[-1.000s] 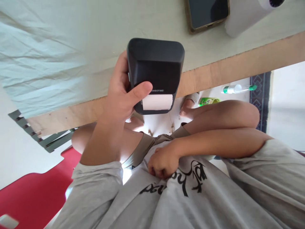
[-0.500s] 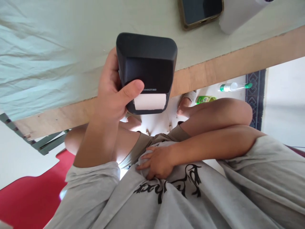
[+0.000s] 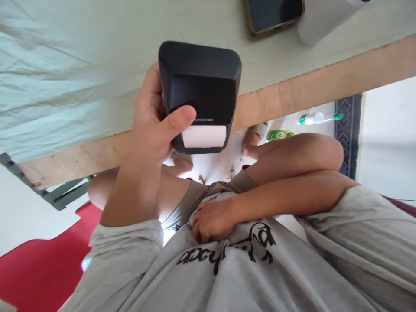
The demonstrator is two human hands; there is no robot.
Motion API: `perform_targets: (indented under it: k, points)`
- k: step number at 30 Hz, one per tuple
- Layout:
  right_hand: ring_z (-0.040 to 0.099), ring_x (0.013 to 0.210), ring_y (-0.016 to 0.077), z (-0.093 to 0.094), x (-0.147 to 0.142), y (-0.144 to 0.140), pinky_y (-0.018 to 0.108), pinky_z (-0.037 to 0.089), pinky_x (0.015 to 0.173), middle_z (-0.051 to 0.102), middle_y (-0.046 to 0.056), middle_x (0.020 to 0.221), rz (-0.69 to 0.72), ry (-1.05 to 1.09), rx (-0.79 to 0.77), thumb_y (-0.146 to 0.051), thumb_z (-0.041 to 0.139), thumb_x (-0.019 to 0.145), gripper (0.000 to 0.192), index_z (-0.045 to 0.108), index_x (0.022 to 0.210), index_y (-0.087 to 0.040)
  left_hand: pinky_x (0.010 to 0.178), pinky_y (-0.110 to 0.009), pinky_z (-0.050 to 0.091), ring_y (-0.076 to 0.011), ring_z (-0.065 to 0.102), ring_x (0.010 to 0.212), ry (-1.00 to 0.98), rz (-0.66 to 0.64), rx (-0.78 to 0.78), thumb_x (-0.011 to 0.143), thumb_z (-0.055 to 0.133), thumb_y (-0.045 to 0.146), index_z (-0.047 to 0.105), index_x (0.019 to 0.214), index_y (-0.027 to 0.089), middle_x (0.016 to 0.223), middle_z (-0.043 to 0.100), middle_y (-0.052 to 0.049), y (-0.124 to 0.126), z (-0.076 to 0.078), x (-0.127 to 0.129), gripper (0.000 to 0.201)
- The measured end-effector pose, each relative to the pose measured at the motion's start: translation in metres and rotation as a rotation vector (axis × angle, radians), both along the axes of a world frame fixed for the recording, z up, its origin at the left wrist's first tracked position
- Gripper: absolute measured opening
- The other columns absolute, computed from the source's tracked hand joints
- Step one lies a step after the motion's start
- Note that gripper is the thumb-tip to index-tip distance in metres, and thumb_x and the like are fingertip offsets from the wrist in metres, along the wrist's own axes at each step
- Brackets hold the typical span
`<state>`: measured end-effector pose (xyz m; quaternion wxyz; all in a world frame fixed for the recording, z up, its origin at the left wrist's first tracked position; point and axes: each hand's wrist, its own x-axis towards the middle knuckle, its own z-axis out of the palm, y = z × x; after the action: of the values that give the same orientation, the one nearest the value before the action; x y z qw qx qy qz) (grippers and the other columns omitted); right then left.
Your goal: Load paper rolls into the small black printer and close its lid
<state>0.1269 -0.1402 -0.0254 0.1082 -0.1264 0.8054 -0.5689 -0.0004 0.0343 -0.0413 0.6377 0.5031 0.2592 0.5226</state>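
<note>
Printer (image 3: 201, 82) sits gripped in my left hand (image 3: 152, 125), thumb across its front; right hand (image 3: 211, 221) fingers bunch my shirt (image 3: 260, 277); next, I judge, tear its paper (image 3: 204, 136).

one black label printer (image 3: 200, 86), one phone (image 3: 274, 16), two bottles (image 3: 320, 117), two hands (image 3: 152, 125)

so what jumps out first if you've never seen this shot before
The black boxy label printer with white paper in its slot sits in the middle, gripped by the left hand above the edge of the pale green cloth-covered table. Lower down, the right hand clutches the grey printed T-shirt. A dark phone in a brown case lies at the table's top edge.
</note>
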Motion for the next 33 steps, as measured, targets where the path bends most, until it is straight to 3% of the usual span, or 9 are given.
perform_targets:
  k: [2,5,7,13,19,23,28,30,33]
  points:
    - [0.055,0.105,0.0149,0.005,0.005,0.006,0.036,0.049,0.091,0.054,0.009,0.117,0.073,0.029,0.017,-0.037,0.049,0.09,0.035,0.053,0.116,-0.014,0.072,-0.033,0.054,-0.0228,0.063,0.091,0.016,-0.025,-0.015,0.043,0.087,0.048,0.057,0.115,0.026,0.105,0.065,-0.002,0.0,-0.002,0.0,0.081]
    - [0.055,0.105,0.0151,0.012,0.013,0.018,0.035,0.049,0.09,0.054,0.008,0.117,0.165,0.012,0.06,-0.036,0.049,0.09,0.033,0.053,0.116,-0.016,0.079,-0.035,0.053,-0.0222,0.062,0.096,0.012,0.085,0.009,0.062,0.078,0.048,0.055,0.118,0.025,0.11,0.063,-0.004,-0.004,-0.002,0.004,0.064]
    - [0.055,0.104,0.0141,0.016,0.019,0.028,0.034,0.05,0.09,0.055,0.008,0.117,0.184,-0.053,0.106,-0.036,0.047,0.091,0.032,0.054,0.115,-0.017,0.072,-0.033,0.053,-0.0201,0.064,0.086,-0.037,0.085,0.092,0.057,0.08,0.051,0.056,0.117,0.027,0.103,0.065,-0.002,-0.007,-0.002,0.007,0.068]
    - [0.057,0.101,0.0197,0.017,0.022,0.033,0.038,0.05,0.087,0.057,0.007,0.113,0.022,-0.183,0.162,-0.043,0.059,0.082,0.045,0.052,0.12,-0.02,0.074,-0.033,0.053,-0.0207,0.063,0.094,0.054,0.125,0.008,0.063,0.076,0.048,0.054,0.117,0.031,0.107,0.063,-0.001,-0.017,0.012,0.01,0.06]
    - [0.056,0.102,0.0141,0.012,0.016,0.009,0.034,0.05,0.088,0.057,0.007,0.113,0.027,-0.13,0.075,-0.035,0.049,0.09,0.031,0.055,0.114,-0.017,0.08,-0.034,0.052,-0.0225,0.061,0.097,0.11,0.077,-0.077,0.068,0.074,0.044,0.055,0.116,0.025,0.109,0.063,-0.004,-0.016,0.021,0.005,0.055]
    - [0.058,0.089,0.0135,0.011,0.013,0.028,0.03,0.05,0.075,0.059,0.005,0.105,-0.222,-0.212,0.197,-0.026,0.04,0.093,0.022,0.057,0.103,-0.017,0.074,-0.034,0.053,-0.0219,0.063,0.091,0.02,0.055,-0.007,0.065,0.075,0.048,0.056,0.116,0.023,0.105,0.065,-0.005,-0.012,0.016,0.003,0.061]
    - [0.055,0.081,0.0123,0.028,0.021,0.07,0.027,0.039,0.061,0.059,0.003,0.099,-0.572,-0.179,0.332,-0.03,0.025,0.094,0.031,0.053,0.1,-0.02,0.083,-0.034,0.05,-0.024,0.059,0.101,0.056,0.097,-0.141,0.063,0.078,0.041,0.057,0.115,0.026,0.108,0.062,-0.004,-0.018,0.025,0.006,0.057]
    - [0.052,0.073,0.0097,0.044,0.031,0.082,0.026,0.038,0.061,0.059,-0.001,0.086,-0.653,0.023,0.389,-0.031,0.025,0.094,0.029,0.053,0.099,-0.023,0.08,-0.034,0.05,-0.0234,0.06,0.097,0.03,0.114,-0.114,0.065,0.077,0.038,0.057,0.114,0.026,0.105,0.062,-0.004,-0.021,0.027,0.008,0.055]
    - [0.047,0.061,0.0089,0.069,0.05,0.102,0.025,0.038,0.059,0.05,-0.003,0.064,-0.879,0.584,0.594,-0.027,0.037,0.091,0.016,0.052,0.094,-0.022,0.08,-0.037,0.051,-0.024,0.06,0.094,0.017,0.124,-0.09,0.065,0.076,0.042,0.058,0.113,0.023,0.102,0.062,-0.006,-0.022,0.028,0.01,0.055]
